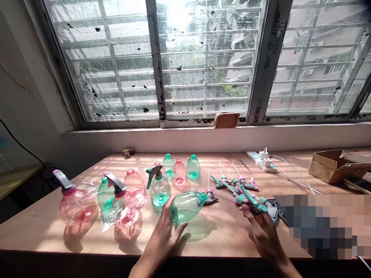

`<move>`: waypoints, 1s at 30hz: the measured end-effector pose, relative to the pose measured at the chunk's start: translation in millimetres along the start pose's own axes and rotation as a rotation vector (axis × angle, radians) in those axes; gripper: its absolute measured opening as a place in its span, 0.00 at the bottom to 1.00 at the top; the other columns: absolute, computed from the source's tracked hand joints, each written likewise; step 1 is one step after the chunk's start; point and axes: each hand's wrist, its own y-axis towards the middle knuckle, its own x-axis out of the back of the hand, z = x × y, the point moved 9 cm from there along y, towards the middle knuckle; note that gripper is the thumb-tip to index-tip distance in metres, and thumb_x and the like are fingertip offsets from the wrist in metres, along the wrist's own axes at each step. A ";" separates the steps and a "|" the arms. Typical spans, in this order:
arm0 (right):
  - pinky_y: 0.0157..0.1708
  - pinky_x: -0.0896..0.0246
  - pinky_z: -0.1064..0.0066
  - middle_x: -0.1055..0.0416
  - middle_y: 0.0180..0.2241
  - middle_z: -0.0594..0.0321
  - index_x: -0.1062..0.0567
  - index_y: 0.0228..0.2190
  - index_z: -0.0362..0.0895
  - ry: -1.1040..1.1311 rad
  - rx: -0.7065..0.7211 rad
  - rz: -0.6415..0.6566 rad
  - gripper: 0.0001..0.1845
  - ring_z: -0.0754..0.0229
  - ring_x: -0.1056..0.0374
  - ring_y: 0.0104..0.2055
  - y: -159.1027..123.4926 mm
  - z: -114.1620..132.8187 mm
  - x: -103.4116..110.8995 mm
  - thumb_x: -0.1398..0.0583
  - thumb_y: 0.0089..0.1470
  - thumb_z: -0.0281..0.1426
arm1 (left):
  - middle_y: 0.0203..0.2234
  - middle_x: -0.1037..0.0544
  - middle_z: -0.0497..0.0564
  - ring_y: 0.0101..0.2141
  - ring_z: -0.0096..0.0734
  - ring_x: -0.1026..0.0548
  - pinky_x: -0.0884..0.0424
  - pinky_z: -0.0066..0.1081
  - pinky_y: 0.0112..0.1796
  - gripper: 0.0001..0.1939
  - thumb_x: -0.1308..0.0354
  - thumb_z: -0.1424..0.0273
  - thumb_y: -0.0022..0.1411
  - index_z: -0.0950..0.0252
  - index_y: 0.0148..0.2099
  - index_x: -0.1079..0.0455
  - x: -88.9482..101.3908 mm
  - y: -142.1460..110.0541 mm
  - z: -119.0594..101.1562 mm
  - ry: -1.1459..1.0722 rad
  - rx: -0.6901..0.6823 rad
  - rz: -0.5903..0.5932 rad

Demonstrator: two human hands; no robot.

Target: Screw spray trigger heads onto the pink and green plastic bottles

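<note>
My left hand (pixel 165 233) is wrapped around a clear green bottle (pixel 188 208), tipped so its uncapped neck points right. My right hand (pixel 262 229) grips a teal-and-grey spray trigger head (pixel 252 200) just above the table, beside a pile of loose pink and teal spray heads (pixel 236 182). A spray head (pixel 211 197) lies behind the held bottle's neck. Left of my left hand stands a green spray bottle (pixel 160 191) with its trigger head fitted. Two pink spray bottles, one at the far left (pixel 77 204) and one nearer (pixel 126 208), also carry heads.
Several bottles without heads stand behind, among them a pink bottle (pixel 179 173) and a green bottle (pixel 193 168). A white power strip (pixel 257 160) with cables and an opened cardboard box (pixel 327 168) are at the right. The table's front edge (pixel 101 253) runs close to me.
</note>
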 end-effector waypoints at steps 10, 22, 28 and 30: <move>0.23 0.39 0.75 0.37 0.19 0.72 0.24 0.40 0.45 0.485 -0.368 -0.026 0.22 0.64 0.42 0.22 -3.9 -16.7 -2.2 0.30 0.55 0.49 | 0.75 0.47 0.63 0.74 0.58 0.47 0.45 0.59 0.70 0.38 0.45 0.61 0.74 0.53 0.76 0.62 -0.7 -1.9 -0.8 -0.019 0.021 0.042; 0.21 0.41 0.74 0.36 0.20 0.71 0.23 0.36 0.46 0.435 -0.341 -0.008 0.21 0.65 0.43 0.20 -6.2 -13.6 -1.6 0.30 0.54 0.50 | 0.75 0.45 0.63 0.73 0.59 0.44 0.43 0.60 0.70 0.39 0.43 0.62 0.73 0.54 0.77 0.59 0.1 -1.6 -3.8 -0.031 0.005 0.039; 0.24 0.36 0.69 0.30 0.23 0.66 0.20 0.38 0.45 0.247 -0.343 0.285 0.25 0.59 0.36 0.24 -13.7 -14.9 -29.7 0.30 0.53 0.54 | 0.75 0.44 0.59 0.73 0.55 0.43 0.41 0.56 0.70 0.42 0.39 0.67 0.69 0.51 0.78 0.55 -8.6 -5.5 -13.8 -0.065 -0.069 0.164; 0.29 0.32 0.66 0.25 0.26 0.62 0.19 0.35 0.45 0.151 -0.373 0.404 0.27 0.55 0.30 0.28 -20.7 -18.2 -38.7 0.28 0.48 0.55 | 0.77 0.47 0.58 0.74 0.54 0.46 0.43 0.56 0.70 0.43 0.38 0.67 0.69 0.51 0.78 0.54 -10.3 -6.4 -15.5 -0.061 -0.086 0.193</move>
